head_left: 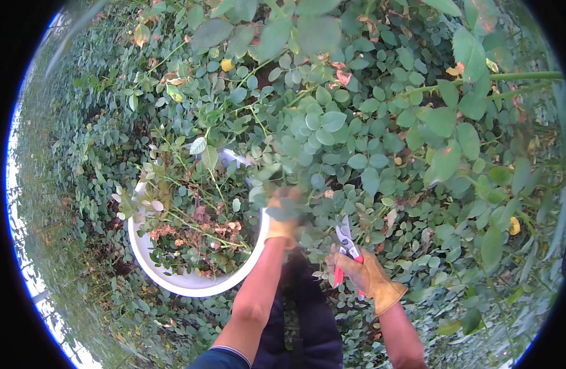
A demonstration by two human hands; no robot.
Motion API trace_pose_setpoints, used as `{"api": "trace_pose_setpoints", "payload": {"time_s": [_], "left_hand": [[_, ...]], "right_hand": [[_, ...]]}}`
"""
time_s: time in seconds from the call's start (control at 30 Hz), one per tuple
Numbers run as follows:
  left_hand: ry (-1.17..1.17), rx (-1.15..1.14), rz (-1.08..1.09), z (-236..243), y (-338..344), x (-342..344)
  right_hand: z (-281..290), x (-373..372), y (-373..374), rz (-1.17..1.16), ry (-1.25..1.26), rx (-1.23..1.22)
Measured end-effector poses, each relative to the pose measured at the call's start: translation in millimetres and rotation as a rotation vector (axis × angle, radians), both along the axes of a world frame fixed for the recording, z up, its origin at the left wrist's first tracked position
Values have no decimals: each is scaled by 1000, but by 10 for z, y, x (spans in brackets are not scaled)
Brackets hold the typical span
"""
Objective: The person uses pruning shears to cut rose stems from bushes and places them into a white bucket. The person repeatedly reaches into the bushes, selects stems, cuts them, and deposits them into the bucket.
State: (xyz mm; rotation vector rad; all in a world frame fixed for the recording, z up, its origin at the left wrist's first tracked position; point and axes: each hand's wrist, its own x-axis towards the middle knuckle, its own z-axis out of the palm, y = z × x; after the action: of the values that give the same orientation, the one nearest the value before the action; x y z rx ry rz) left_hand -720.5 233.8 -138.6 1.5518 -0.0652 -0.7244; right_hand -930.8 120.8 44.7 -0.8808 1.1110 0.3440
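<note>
My right hand [369,273], in a tan work glove, is closed round a pair of pruning shears [348,245] with red handles. Their metal blades point up and away from me, toward the leaves. My left hand [283,220], gloved too, reaches in among the rose foliage beside the rim of a white bucket [172,285]. Leaves cover part of it and motion smears its fingers, so what it may hold is hidden. Inside the bucket lies a heap of cut rose stems [200,230] with green leaves and dry brown blooms.
Dense rose bushes [381,111] surround me on all sides. A thorny green stem [516,76] juts in from the right, and large leaves [277,37] hang close at the top. Below, my dark trousers [304,313] stand between the plants.
</note>
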Motion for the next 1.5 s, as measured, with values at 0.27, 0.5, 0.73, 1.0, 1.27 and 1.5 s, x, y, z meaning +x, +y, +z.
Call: {"api": "trace_pose_setpoints", "payload": {"time_s": [0.27, 0.5, 0.73, 1.0, 1.27, 1.5], "left_hand": [[47, 164, -10, -754, -163, 140], [-621, 1001, -1152, -605, 64, 137], [172, 544, -483, 366, 608, 155], [74, 130, -8, 2059, 578, -251], [-195, 91, -551, 3179, -730, -563], [-766, -15, -813, 2570, -1922, -434]], "right_hand": [[-193, -356, -60, 0, 75, -132], [-1232, -378, -866, 369, 396, -470], [-1399, -496, -901, 139, 239, -387], [-583, -789, -370, 116, 86, -517], [34, -852, 69, -90, -24, -559], [190, -831, 232, -326, -105, -376]]}}
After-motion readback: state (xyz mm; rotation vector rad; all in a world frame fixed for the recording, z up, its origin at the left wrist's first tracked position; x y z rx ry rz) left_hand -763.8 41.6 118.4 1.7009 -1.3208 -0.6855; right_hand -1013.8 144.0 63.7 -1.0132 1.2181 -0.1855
